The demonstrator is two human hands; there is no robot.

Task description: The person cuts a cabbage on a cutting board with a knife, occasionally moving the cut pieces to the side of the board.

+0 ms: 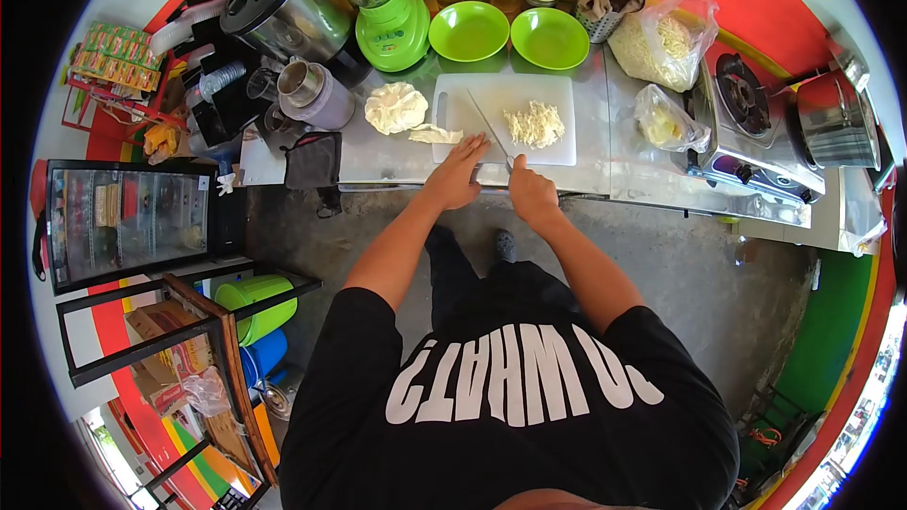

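My right hand [534,191] is wrapped round the handle of a knife [492,124], whose blade slants up and left across the white cutting board [456,97]. Flat at the board's front left edge lies my left hand [458,175], fingers stretched toward the blade; whatever is under its palm is hidden. A pile of shredded cabbage [535,125] sits on the board to the right of the knife. Left of the board is a pale cabbage head [395,108], with some loose cabbage leaves [435,135] between it and my left hand.
Two green bowls [470,31] and a green blender [392,28] stand behind the board. A steel flask [316,94] and a dark pouch [313,161] are at left. Bagged shreds [661,42], a smaller bag [669,118] and a gas stove [756,123] are at right.
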